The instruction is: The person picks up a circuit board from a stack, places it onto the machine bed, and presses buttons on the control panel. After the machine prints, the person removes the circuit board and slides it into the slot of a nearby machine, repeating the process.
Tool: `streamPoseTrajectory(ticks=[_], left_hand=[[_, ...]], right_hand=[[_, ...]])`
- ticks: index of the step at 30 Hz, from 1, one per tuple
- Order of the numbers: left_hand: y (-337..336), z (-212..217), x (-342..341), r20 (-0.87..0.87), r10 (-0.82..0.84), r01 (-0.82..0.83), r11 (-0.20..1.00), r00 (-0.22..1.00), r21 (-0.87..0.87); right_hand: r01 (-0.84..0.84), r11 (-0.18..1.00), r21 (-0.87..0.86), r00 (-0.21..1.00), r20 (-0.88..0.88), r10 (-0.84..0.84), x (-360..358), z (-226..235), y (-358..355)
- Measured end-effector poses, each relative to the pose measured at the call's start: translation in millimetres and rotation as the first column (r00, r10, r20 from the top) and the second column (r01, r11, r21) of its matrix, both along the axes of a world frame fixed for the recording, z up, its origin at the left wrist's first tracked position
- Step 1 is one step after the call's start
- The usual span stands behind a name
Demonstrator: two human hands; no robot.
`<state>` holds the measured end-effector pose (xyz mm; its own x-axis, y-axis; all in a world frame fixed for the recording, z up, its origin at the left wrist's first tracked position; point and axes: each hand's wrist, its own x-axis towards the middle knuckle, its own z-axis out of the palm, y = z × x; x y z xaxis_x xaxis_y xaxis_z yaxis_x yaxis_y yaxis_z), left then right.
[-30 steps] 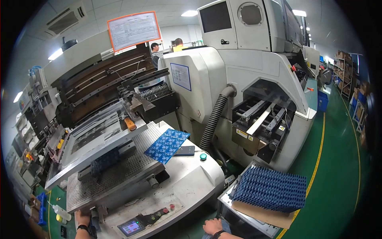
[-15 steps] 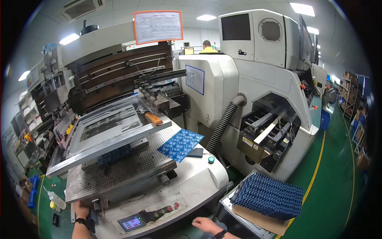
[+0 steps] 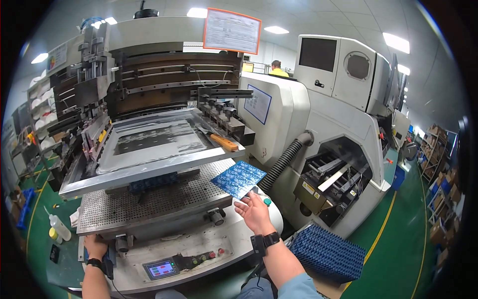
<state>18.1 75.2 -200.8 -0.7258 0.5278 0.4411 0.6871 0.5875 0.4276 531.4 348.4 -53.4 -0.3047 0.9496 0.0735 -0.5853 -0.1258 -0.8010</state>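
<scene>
A blue circuit board panel (image 3: pixel 239 179) lies at the right edge of the perforated metal table (image 3: pixel 199 184) of a stencil printer. My right hand (image 3: pixel 254 212) is at the panel's near corner, palm up and fingers apart; whether the fingertips touch it I cannot tell. My left hand (image 3: pixel 94 245) is at the table's front left corner, its fingers partly hidden beneath the edge. Above the table a framed stencil (image 3: pixel 144 172) is tilted up, smeared with grey paste. An orange-handled spatula (image 3: pixel 224 142) rests on its right side. Another blue panel (image 3: pixel 154 182) sits under the frame.
A stack of blue panels (image 3: pixel 328 251) stands low at the right. The control screen (image 3: pixel 162 269) and buttons are on the machine's front. A white machine (image 3: pixel 343 114) with a black hose (image 3: pixel 284 167) stands behind. Bottles (image 3: pixel 59 226) are at the left.
My right hand has moved up and forward from the machine's front to the blue panel's near corner. My left hand stays at the table's corner. The view has shifted.
</scene>
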Motion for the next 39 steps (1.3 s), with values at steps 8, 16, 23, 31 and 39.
streamPoseTrajectory(ticks=[8, 16, 23, 31, 39], left_hand=[[1.5, 3.8, 5.1, 0.051, 0.051, -0.050, 0.999, 0.997, -0.021], [5.7, -22.3, -20.3, -0.027, 0.003, -0.001, 0.997, 1.000, 0.076], [-2.7, -68.5, -57.8, -0.240, -0.068, 0.098, 0.988, 0.968, 0.118], [7.8, -117.5, -110.4, -0.221, -0.103, 0.140, 0.977, 0.970, 0.158], [6.9, -133.5, -125.2, -0.243, -0.106, 0.160, 0.964, 0.964, 0.212]], right_hand=[[0.076, 0.997, -0.025, 0.997, -0.014, -0.076, -12.2, -4.0, 8.5], [0.168, 0.984, 0.052, 0.986, 0.015, -0.169, 21.7, 2.9, 14.5], [0.335, 0.935, 0.115, 0.941, 0.018, -0.339, 148.2, 31.8, 38.7], [0.570, 0.817, 0.090, 0.819, 0.020, -0.573, 302.1, 40.3, 69.6], [0.588, 0.808, 0.029, 0.808, 0.021, -0.589, 338.0, 19.8, 78.3]])
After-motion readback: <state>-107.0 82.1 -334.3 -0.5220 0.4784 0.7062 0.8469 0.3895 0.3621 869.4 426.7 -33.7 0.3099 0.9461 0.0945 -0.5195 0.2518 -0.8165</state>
